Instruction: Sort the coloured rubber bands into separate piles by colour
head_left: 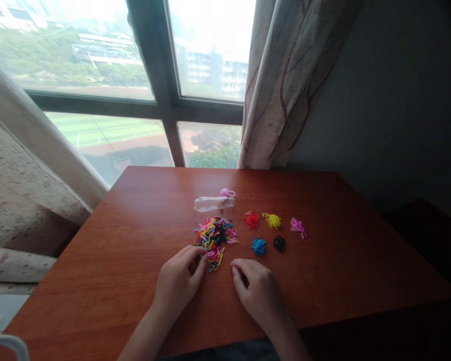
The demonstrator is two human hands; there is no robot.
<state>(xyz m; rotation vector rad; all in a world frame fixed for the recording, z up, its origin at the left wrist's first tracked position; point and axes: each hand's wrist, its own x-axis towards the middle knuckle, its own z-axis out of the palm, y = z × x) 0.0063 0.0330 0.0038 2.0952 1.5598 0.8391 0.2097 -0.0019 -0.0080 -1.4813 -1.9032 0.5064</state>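
A mixed pile of small coloured rubber bands (215,231) lies on the wooden table (120,260). At the near edge of this pile, my left hand (181,273) has its thumb and index finger closed on a rubber band (212,255), which looks pink. My right hand (257,286) rests just right of the pile, thumb and index finger pinched together; whatever they may hold is too small to make out. Sorted by colour, a red heap (251,219), a yellow heap (272,220), a pink heap (298,227), a blue heap (259,246) and a black heap (279,244) sit farther right.
Behind the mixed pile, a clear plastic tube (212,203) lies on its side, with a pink looped piece (227,192) beside it. A window (165,108) and curtains (278,85) border the table's far side. A white curved object (7,343) shows at lower left.
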